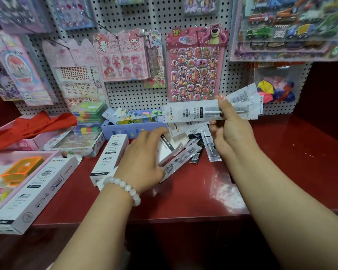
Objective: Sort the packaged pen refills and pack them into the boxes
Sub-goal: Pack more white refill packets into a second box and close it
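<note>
My right hand [230, 131] holds a fanned bunch of white packaged pen refills [193, 113] up above the red shelf, thumb on top. My left hand [144, 158], with a bead bracelet on its wrist, grips an open white refill box [174, 147] that lies tilted on the shelf. Under and beside that box is a loose heap of refill packets [201, 147], some white, some dark. Two closed white refill boxes lie to the left: one [110, 156] near my left hand, a larger one [33, 193] at the shelf's front left corner.
A red shelf [213, 191] carries everything. At the back stand a lilac box of trinkets [125, 125], stacked coloured cases [90, 117] and pink trays [14, 168] on the left. A pegboard with sticker sheets [195, 65] rises behind; a bag of balloons [275, 90] hangs at right.
</note>
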